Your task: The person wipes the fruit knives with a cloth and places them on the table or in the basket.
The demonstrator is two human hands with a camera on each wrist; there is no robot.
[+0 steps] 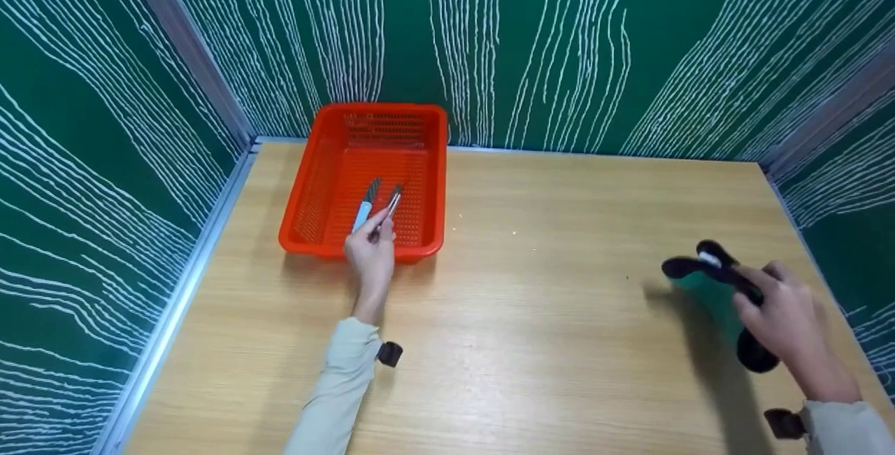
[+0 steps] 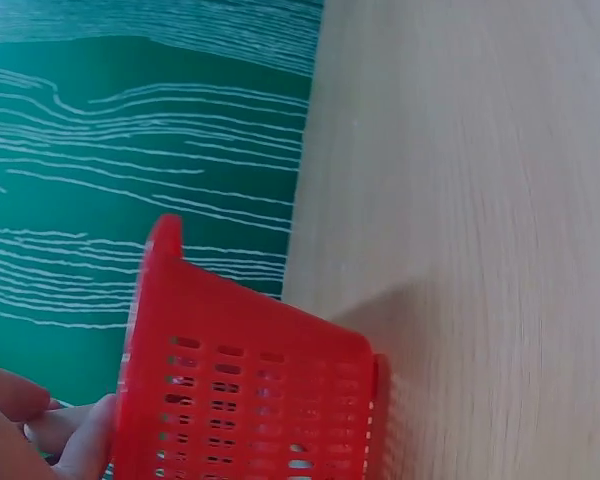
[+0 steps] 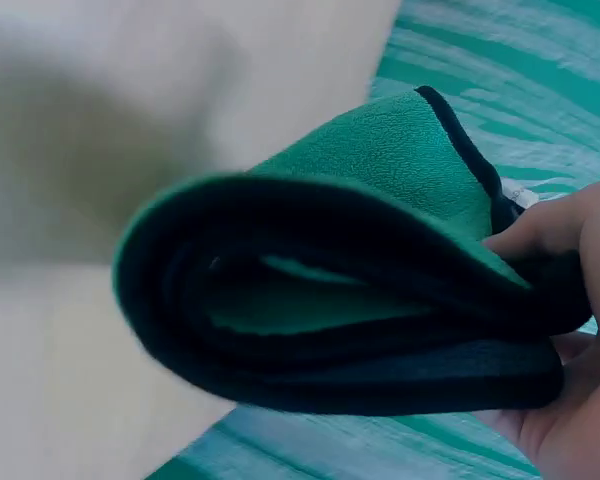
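Note:
My left hand (image 1: 370, 249) reaches over the near rim of a red plastic basket (image 1: 294, 231) and pinches a slim, silvery utensil (image 1: 394, 202) with a dark end; its exact kind is unclear. Beside it in the basket lies a knife (image 1: 363, 214) with a light-blue handle and dark blade. In the left wrist view, the basket wall (image 2: 250, 310) hides what the fingers (image 2: 85, 440) hold. At the right, my right hand (image 1: 790, 315) grips a folded green cloth (image 3: 380, 145) with black edging, held above the table. A white tag (image 1: 709, 258) shows on it.
The wooden table (image 1: 531, 329) bears a few tiny pale crumbs (image 1: 514, 233) right of the basket. Green walls (image 1: 405, 29) with white wavy lines enclose the table at the back and sides. Metal strips (image 1: 175, 287) run along the edges.

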